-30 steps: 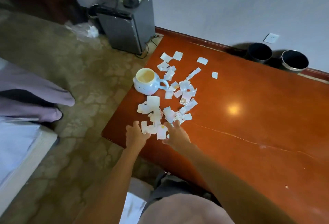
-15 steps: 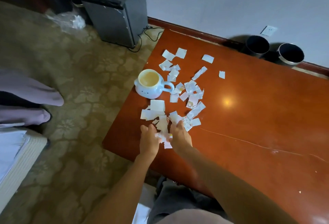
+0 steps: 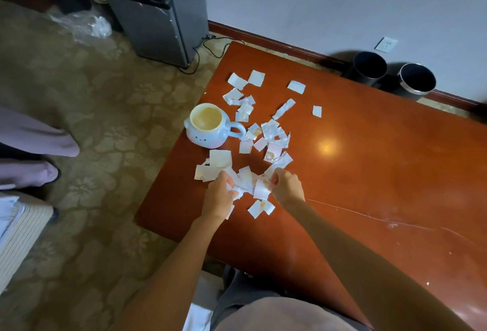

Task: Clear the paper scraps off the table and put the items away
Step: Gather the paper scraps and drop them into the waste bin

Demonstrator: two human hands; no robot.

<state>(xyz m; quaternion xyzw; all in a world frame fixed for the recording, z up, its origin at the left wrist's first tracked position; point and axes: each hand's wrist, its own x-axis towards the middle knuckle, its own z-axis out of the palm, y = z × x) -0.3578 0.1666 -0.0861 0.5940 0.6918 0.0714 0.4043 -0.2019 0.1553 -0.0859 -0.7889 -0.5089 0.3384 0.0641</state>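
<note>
With left hand (image 3: 220,195) and right hand (image 3: 286,188) curled round paper scraps (image 3: 247,184), scooping a pile together near the left edge of the table (image 3: 369,172). Probably next: squeeze the pile tight, lift it, carry it off without dropping bits. Left to pick up: loose scraps toward the far edge. Mind the nearly full mug (image 3: 207,126) at the left edge, just beside some scraps. Past the far edge, two black bins (image 3: 369,67) on the floor.
</note>
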